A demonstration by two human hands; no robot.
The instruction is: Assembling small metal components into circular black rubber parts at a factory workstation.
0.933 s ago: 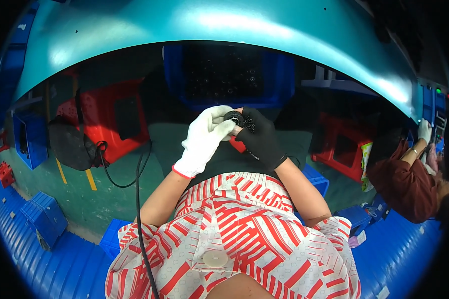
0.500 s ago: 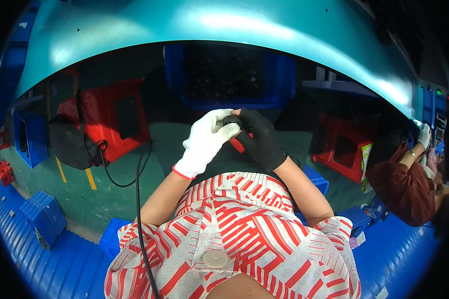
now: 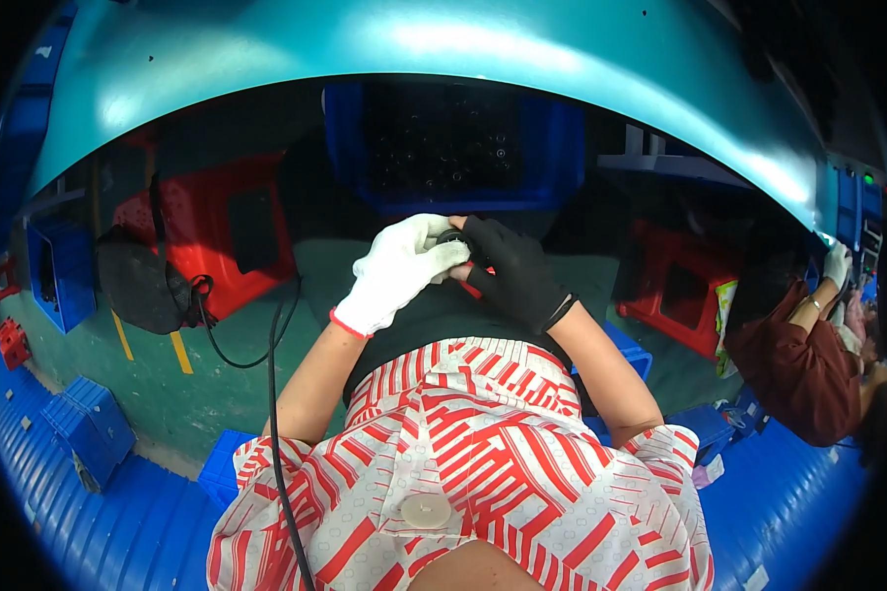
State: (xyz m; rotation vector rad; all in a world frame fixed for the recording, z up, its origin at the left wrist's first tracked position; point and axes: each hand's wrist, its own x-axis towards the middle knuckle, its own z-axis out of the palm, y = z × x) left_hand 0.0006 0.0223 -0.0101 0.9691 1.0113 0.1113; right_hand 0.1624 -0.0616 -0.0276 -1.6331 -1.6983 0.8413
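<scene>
Part (image 3: 451, 236) (black, rounded) between both hands (image 3: 394, 272) (image 3: 518, 276).

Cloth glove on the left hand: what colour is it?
The cloth glove is white with red trim; head view.

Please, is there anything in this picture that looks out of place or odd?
The left hand wears a white glove, but the right hand wears a black glove; this mismatch looks odd, though perhaps intended. The black part held between them is mostly covered, so its condition cannot be judged.
</scene>
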